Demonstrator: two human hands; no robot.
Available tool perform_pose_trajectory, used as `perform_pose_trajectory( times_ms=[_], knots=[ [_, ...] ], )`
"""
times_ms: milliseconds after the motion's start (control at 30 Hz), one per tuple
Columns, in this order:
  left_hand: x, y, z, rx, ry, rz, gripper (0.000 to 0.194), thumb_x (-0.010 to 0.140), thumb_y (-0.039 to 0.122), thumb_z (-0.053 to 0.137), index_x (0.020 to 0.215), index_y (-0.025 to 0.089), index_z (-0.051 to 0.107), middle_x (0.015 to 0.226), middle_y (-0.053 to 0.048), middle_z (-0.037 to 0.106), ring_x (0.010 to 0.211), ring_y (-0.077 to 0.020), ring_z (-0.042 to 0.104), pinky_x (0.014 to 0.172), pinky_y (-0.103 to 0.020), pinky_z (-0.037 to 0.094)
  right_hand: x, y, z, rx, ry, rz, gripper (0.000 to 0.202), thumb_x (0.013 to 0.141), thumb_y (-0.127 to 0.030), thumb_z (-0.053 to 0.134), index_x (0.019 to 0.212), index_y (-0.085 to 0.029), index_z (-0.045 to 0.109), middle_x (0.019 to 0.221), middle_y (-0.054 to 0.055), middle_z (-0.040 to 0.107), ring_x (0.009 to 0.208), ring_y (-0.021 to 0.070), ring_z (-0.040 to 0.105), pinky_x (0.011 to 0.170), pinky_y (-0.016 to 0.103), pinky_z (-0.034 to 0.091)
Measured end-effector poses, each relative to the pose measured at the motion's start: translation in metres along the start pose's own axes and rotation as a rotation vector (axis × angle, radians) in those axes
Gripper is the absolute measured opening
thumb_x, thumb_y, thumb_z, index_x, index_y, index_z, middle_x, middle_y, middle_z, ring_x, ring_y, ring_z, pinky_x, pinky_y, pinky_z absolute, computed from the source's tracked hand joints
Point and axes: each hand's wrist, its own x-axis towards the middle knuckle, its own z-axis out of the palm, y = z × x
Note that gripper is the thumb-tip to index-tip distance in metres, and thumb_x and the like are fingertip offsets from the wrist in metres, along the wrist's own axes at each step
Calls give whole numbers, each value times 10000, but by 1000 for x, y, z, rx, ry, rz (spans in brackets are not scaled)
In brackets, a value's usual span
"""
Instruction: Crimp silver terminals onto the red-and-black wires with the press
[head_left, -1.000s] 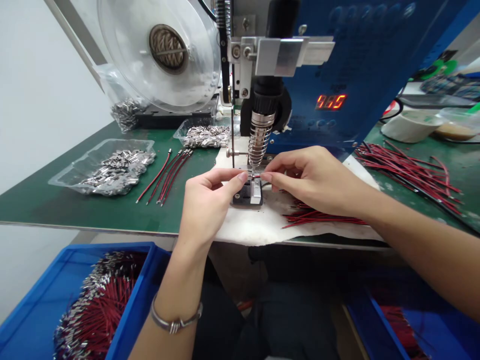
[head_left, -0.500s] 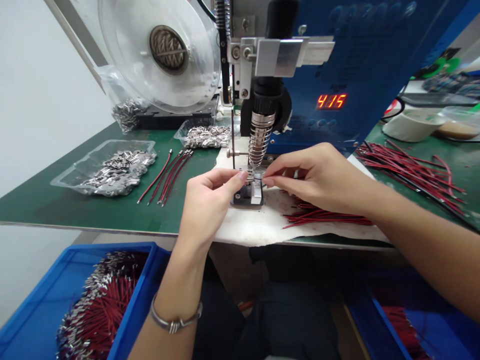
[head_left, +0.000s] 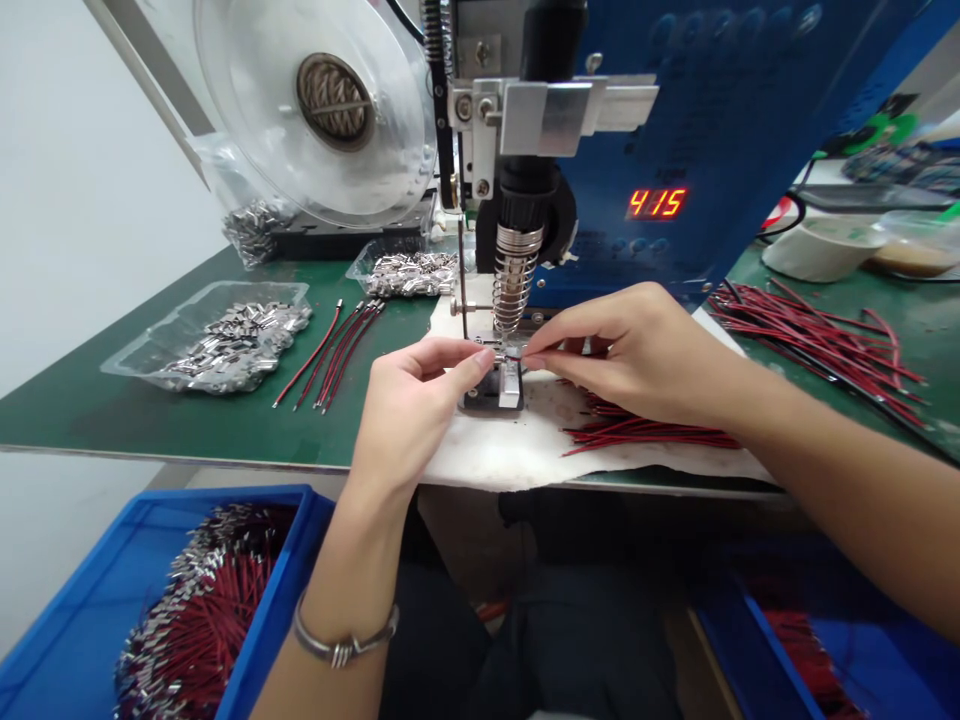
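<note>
Under the soldering machine's spring-wrapped head (head_left: pixel 516 275), both hands meet at a small metal fixture (head_left: pixel 510 385). My left hand (head_left: pixel 420 400) pinches a small silvery metal part (head_left: pixel 499 358) between thumb and forefinger, at the fixture's left side. From the right, my right hand (head_left: pixel 622 350) pinches a thin dark red wire (head_left: pixel 514 358), its end over the fixture by the metal part. Whether the wire touches the part is too small to tell. Beneath my right hand, a bundle of red and black wires (head_left: pixel 645 436) lies on white paper (head_left: pixel 502 450).
Two clear trays, the nearer (head_left: pixel 135 350) and a farther one (head_left: pixel 360 268), hold silvery parts. Several wires with metal ends (head_left: pixel 349 350) lie beside them. More wires (head_left: pixel 817 345) are at right. A blue bin (head_left: pixel 67 620) stands below left, a large reel (head_left: pixel 247 100) behind.
The view has shifted slightly. Both hands keep their pinch at the fixture, and the wire's red length between them shows more clearly now.
</note>
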Motion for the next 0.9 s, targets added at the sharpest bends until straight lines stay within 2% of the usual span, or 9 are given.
perform_pose_trajectory(
  times_ms=[267, 900],
  knots=[
    [0, -2, 1, 17, 9, 1, 272, 720, 440, 836, 786, 181, 785, 752, -43, 716, 604, -108, 531, 539, -234, 371, 0, -3, -1, -19, -10, 46, 192, 913, -280, 622, 894, -211, 801, 725, 2, 731, 548, 130, 525, 568, 296, 402],
    [1, -5, 1, 2, 9, 27, 213, 731, 395, 845, 787, 196, 796, 703, -12, 693, 584, -78, 486, 537, -203, 358, 1, -2, 0, -6, 10, -13, 152, 886, -178, 647, 870, -132, 791, 628, -21, 675, 511, 74, 461, 519, 237, 372]
  ],
)
